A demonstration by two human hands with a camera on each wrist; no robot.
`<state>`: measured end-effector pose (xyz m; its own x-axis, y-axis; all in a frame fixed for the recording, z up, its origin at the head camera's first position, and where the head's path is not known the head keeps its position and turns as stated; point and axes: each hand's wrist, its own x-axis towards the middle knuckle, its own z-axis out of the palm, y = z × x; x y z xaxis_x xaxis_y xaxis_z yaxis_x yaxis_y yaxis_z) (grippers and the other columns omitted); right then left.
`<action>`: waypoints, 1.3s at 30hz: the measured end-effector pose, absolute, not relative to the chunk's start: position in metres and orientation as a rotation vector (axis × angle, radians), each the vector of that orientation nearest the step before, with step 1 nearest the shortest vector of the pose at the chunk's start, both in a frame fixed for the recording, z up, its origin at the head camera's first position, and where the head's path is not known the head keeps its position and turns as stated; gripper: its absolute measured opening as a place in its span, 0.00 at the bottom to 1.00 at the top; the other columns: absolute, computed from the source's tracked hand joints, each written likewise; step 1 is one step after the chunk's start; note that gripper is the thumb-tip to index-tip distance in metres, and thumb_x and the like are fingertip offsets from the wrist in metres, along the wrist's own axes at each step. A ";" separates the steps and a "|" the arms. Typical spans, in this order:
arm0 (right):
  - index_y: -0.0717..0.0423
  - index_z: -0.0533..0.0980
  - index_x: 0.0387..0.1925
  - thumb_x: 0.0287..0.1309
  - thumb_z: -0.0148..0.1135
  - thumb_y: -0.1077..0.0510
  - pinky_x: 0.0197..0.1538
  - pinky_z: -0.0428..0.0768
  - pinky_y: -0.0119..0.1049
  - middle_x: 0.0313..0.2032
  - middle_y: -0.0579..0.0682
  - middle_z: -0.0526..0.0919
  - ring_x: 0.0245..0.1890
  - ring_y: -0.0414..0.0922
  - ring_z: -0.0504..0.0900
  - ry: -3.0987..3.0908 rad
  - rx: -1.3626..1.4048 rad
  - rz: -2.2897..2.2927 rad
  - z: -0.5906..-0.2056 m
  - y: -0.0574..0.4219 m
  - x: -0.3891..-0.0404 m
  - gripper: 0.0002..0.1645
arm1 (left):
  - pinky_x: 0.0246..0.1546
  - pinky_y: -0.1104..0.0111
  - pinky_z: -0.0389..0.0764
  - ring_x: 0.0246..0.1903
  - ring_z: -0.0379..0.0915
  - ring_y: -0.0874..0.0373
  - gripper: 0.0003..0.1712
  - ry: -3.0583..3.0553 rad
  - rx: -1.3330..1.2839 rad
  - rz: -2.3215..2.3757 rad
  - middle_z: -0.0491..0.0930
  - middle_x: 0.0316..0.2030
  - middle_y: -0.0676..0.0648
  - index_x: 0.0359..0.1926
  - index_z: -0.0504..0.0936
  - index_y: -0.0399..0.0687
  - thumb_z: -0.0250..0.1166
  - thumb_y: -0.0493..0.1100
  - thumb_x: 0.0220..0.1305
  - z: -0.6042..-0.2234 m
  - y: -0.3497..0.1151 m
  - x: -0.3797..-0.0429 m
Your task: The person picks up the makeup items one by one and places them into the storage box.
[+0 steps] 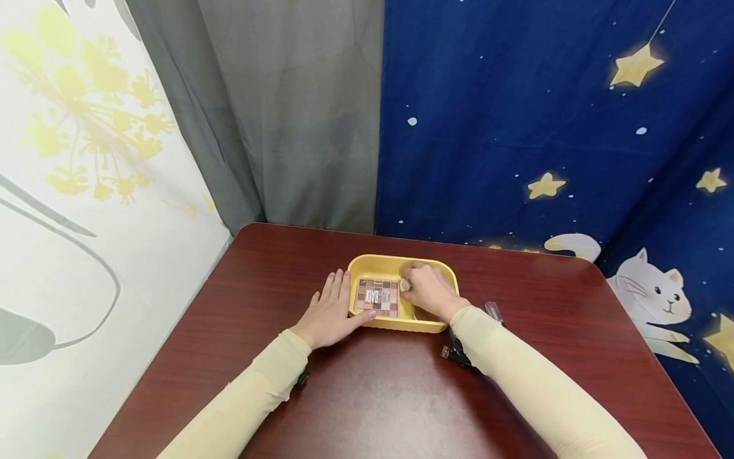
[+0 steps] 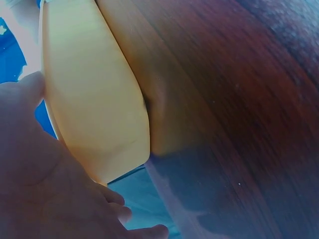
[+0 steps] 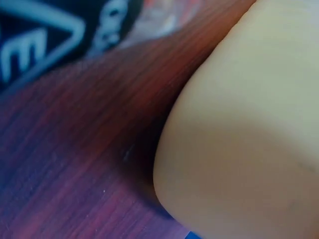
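Observation:
A yellow tray [image 1: 395,324] sits on the dark red wooden table. Inside it, on the left, lies a flat eyeshadow palette [image 1: 376,298] with a grid of pink and brown squares and white lettering. My left hand [image 1: 329,315] rests against the tray's left end, fingers straight and thumb over the front rim; the left wrist view shows it beside the tray's outer wall [image 2: 99,89]. My right hand [image 1: 431,290] reaches into the tray's right half, its curled fingers pinching a small round pale thing [image 1: 405,285]. That hand hides much of the tray's right side.
Right of the tray, partly behind the right sleeve, lie a clear tube-like item [image 1: 493,311] and a black cable with a USB plug [image 1: 446,352]. A blurred black item with white letters [image 3: 35,45] shows in the right wrist view. Curtains hang behind the table.

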<state>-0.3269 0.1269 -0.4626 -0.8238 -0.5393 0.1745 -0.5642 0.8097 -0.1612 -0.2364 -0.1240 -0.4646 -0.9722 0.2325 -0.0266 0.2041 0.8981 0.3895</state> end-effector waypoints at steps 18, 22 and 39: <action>0.56 0.82 0.47 0.51 0.77 0.55 0.39 0.79 0.41 0.38 0.49 0.79 0.36 0.46 0.79 -2.892 0.838 0.351 -0.458 0.130 -0.322 0.22 | 0.70 0.40 0.51 0.78 0.31 0.46 0.65 2.986 0.347 0.584 0.36 0.79 0.40 0.80 0.37 0.41 0.47 0.81 0.63 -0.466 -0.125 -0.237; 0.56 0.83 0.51 0.54 0.74 0.55 0.45 0.81 0.47 0.42 0.52 0.83 0.40 0.50 0.83 -2.860 0.825 0.401 -0.450 0.137 -0.320 0.22 | 0.69 0.40 0.51 0.78 0.31 0.46 0.65 2.987 0.344 0.593 0.36 0.79 0.39 0.80 0.37 0.41 0.48 0.81 0.63 -0.466 -0.126 -0.237; 0.50 0.83 0.52 0.62 0.68 0.50 0.40 0.81 0.46 0.40 0.49 0.84 0.37 0.46 0.83 -2.791 0.753 0.525 -0.416 0.188 -0.280 0.18 | 0.69 0.38 0.51 0.78 0.32 0.45 0.65 2.989 0.356 0.614 0.37 0.79 0.39 0.80 0.37 0.42 0.50 0.80 0.62 -0.466 -0.126 -0.238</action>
<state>-0.2803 0.1877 -0.4160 -0.8495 -0.4455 0.2826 -0.5177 0.8068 -0.2845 -0.2375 -0.1259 -0.4660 -0.9708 0.2391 -0.0214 0.2113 0.8935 0.3962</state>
